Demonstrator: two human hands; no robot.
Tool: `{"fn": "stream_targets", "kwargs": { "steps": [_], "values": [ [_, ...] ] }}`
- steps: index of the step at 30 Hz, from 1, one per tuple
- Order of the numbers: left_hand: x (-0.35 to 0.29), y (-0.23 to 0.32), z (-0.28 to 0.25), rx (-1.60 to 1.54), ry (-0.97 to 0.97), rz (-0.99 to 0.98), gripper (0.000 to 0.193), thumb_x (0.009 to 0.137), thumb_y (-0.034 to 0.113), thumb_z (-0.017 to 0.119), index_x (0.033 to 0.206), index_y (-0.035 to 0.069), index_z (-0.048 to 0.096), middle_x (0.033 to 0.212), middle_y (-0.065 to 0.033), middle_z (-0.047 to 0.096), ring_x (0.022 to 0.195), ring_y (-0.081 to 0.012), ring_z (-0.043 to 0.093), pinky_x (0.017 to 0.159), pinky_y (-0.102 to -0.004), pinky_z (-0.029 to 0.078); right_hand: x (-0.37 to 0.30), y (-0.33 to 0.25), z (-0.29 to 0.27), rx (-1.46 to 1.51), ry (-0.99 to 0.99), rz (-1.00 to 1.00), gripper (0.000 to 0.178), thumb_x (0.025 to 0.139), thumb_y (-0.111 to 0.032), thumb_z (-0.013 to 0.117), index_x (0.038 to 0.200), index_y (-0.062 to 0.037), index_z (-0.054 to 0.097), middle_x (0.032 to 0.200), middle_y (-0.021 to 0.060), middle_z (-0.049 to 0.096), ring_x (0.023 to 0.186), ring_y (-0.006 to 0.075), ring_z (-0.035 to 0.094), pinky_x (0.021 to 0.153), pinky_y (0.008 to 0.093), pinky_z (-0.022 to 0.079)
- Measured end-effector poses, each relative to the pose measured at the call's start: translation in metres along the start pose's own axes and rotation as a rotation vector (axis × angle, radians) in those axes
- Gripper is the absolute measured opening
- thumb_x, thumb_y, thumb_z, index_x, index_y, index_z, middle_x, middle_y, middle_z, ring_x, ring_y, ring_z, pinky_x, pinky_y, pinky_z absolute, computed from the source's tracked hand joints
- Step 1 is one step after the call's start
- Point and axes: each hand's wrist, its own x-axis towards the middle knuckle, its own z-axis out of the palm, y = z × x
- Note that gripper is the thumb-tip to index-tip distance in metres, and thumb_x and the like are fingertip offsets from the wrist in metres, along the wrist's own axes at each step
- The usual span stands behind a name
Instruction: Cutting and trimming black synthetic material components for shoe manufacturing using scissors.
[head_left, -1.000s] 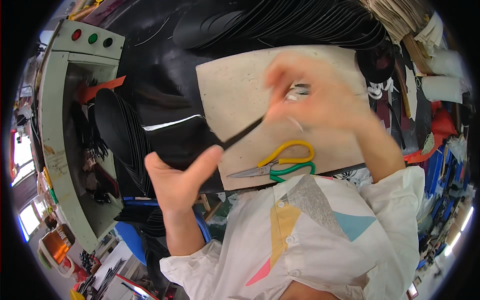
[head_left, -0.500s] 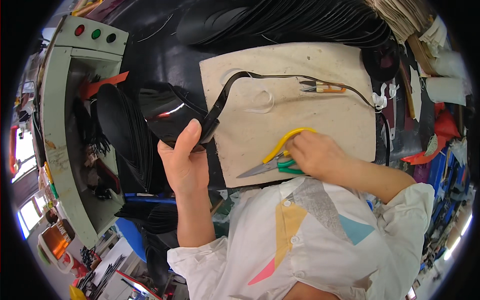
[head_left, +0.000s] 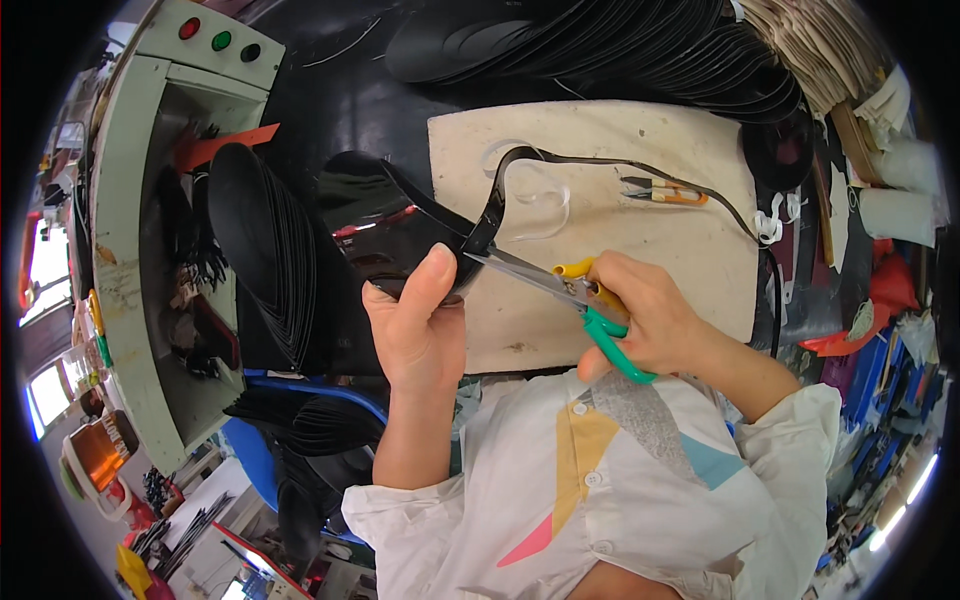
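My left hand [head_left: 418, 330] grips a glossy black curved piece [head_left: 372, 215], with the thumb on top near its edge. From that edge a narrow black strip [head_left: 580, 159] rises, bends and runs to the right. My right hand [head_left: 645, 310] is closed on scissors [head_left: 612, 338] with yellow and green handles. Their blades point left, with the tips at the strip's base beside my left thumb. Whether the blades have the strip between them cannot be made out. The fingers under the black piece are hidden.
A beige board [head_left: 600, 240] lies on the dark table, bearing orange-handled snips [head_left: 668, 192] and a loop of clear strip [head_left: 560, 215]. Stacked black pieces [head_left: 600, 55] stand behind it, more [head_left: 265, 250] at the left. A pale metal box [head_left: 120, 220] with buttons borders the left.
My right hand has lifted the scissors off the board, turned them, and brought their tips to the strip beside my left thumb. My left hand still holds the black piece.
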Motion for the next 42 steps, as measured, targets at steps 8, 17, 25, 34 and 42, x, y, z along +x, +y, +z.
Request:
{"fn": "stream_targets", "kwargs": {
  "steps": [8, 17, 25, 34, 42],
  "values": [
    [-0.002, -0.007, 0.01, -0.029, -0.008, -0.013, 0.028, 0.085, 0.01, 0.056, 0.113, 0.005, 0.056, 0.105, -0.0052, 0.063, 0.098, -0.0167, 0.059, 0.091, -0.0359, 0.043, 0.004, 0.005, -0.001, -0.169, 0.154, -0.118, 0.064, 0.054, -0.049, 0.083, 0.072, -0.0022, 0.044, 0.064, 0.0115, 0.044, 0.053, 0.0286, 0.048, 0.047, 0.0347, 0.039],
    [-0.006, 0.015, 0.003, 0.182, 0.011, 0.089, 0.015, 0.077, 0.003, 0.07, 0.09, 0.001, 0.064, 0.085, -0.0002, 0.064, 0.074, -0.0056, 0.056, 0.069, -0.0226, 0.046, -0.001, 0.009, 0.014, -0.195, 0.06, -0.047, 0.058, 0.057, -0.049, 0.08, 0.074, -0.0037, 0.049, 0.061, 0.0084, 0.045, 0.051, 0.0262, 0.047, 0.045, 0.0345, 0.039],
    [0.087, 0.126, -0.099, 2.139, 0.244, 0.697, 0.033, 0.083, 0.02, 0.062, 0.107, -0.003, 0.059, 0.091, -0.0191, 0.062, 0.083, -0.0363, 0.058, 0.078, -0.0419, 0.046, -0.022, 0.022, 0.019, -0.531, 0.129, -0.057, 0.04, 0.06, -0.021, 0.078, 0.089, -0.0035, 0.058, 0.086, 0.0109, 0.059, 0.08, 0.0274, 0.058, 0.065, 0.0359, 0.049],
    [0.046, 0.113, -0.111, 2.239, 0.114, 0.344, 0.051, 0.085, 0.046, 0.059, 0.106, 0.0, 0.065, 0.103, -0.0231, 0.063, 0.089, -0.0317, 0.064, 0.081, -0.0403, 0.049, -0.041, 0.074, -0.161, -0.586, 0.911, -0.134, 0.008, 0.076, -0.011, 0.066, 0.079, -0.0048, 0.063, 0.078, 0.0083, 0.062, 0.07, 0.0249, 0.059, 0.064, 0.0341, 0.048],
    [0.034, 0.102, -0.08, 2.031, 0.153, 0.642, 0.037, 0.086, 0.036, 0.063, 0.095, 0.0, 0.069, 0.092, -0.0179, 0.068, 0.08, -0.0309, 0.066, 0.073, -0.0353, 0.052, -0.119, 0.216, -0.369, -1.187, 1.231, 0.356, 0.02, 0.073, -0.018, 0.066, 0.084, -0.0009, 0.064, 0.081, 0.0174, 0.063, 0.077, 0.0355, 0.061, 0.072, 0.0436, 0.049]
  ]
}}
